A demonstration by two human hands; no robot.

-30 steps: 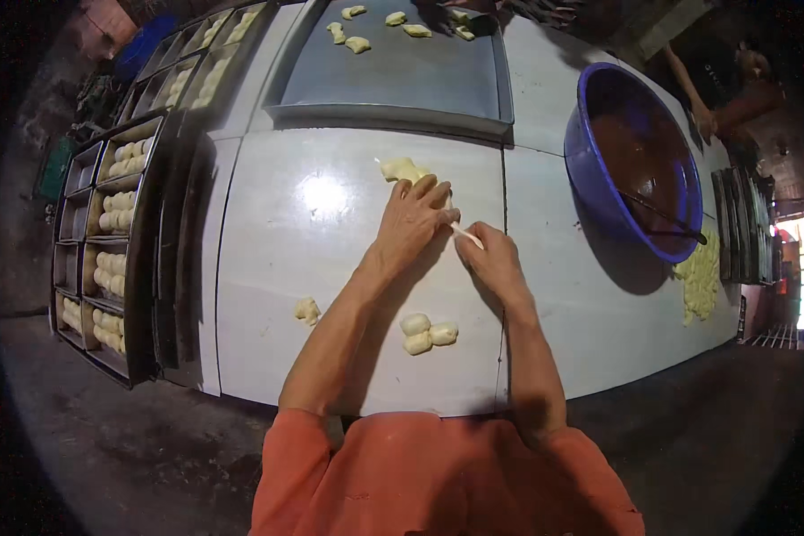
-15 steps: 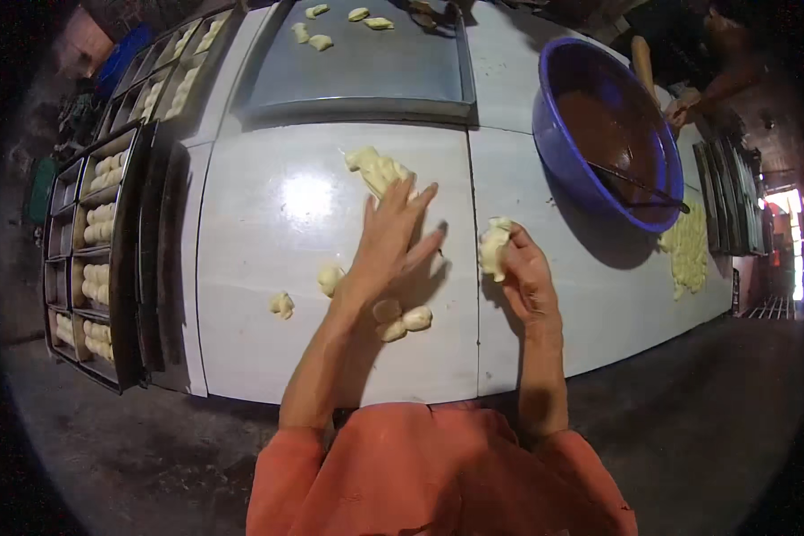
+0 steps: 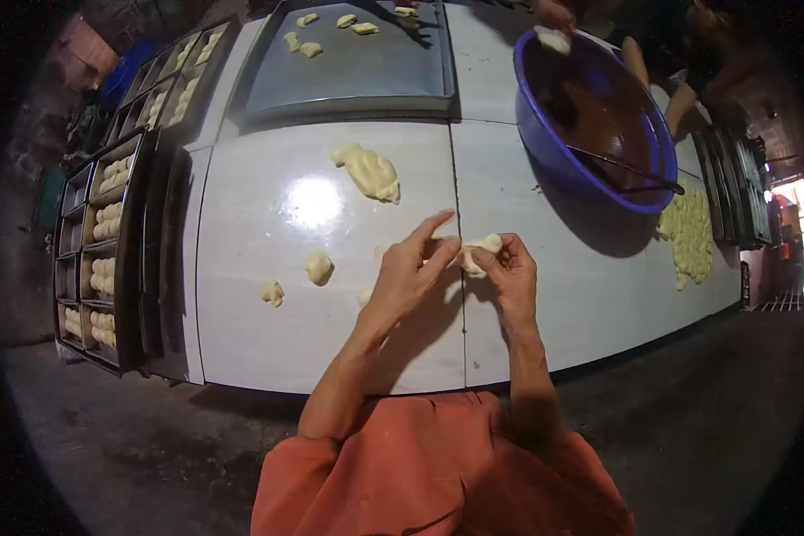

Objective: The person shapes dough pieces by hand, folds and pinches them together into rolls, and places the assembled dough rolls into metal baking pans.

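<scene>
The right hand point(image 3: 514, 275) covers part of its dough piece point(image 3: 481, 245), and whether the left hand point(image 3: 414, 271) grips it too cannot be told. The left wrist hides most of a dough lump point(image 3: 364, 297). The metal tray point(image 3: 353, 76) runs past the upper edge; a co-worker's pale item point(image 3: 554, 40) is blurred.

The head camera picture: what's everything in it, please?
Table: one, white, middle
Held dough: one, pale, centre
Large dough: one, pale, table
Small dough lumps: at least two, pale, table
Tray: one, grey, back
Tray dough: about six, pale, tray
Basin: one, purple, brown inside, right
Stick: one, dark, across basin
Dough patch: one, yellow, right
Divided pans: several, dark, left
Dough rolls: many, pale, in pans
Metal stack: one, dark, right
Co-worker's hand: one, bare, by basin's far rim
Shirt: one, orange, bottom
Left hand: one, bare, centre
Right hand: one, bare, centre
</scene>
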